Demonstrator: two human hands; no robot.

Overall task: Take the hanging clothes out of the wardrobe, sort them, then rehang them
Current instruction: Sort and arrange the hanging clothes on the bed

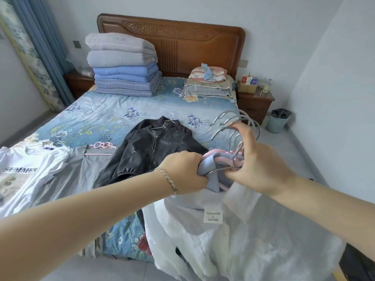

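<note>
My right hand (257, 161) grips a bunch of hangers (235, 128) by their necks, several silver hooks sticking up past my fingers. White and pale garments (213, 236) hang from them over the bed's foot. My left hand (185, 172) clutches a light blue garment (209, 169) at the collar, right beside a pink hanger. Laid out on the bed are a black leather jacket (154, 147), a grey top (81, 171) on a pink hanger and a white "SUMMER" T-shirt (26, 171).
The bed (105, 114) has a blue floral cover and a wooden headboard. Folded quilts (123, 65) are stacked at its far left, pillows (209, 84) at its far right. A nightstand (255, 100) and a bin (279, 120) stand to the right. Curtains hang at left.
</note>
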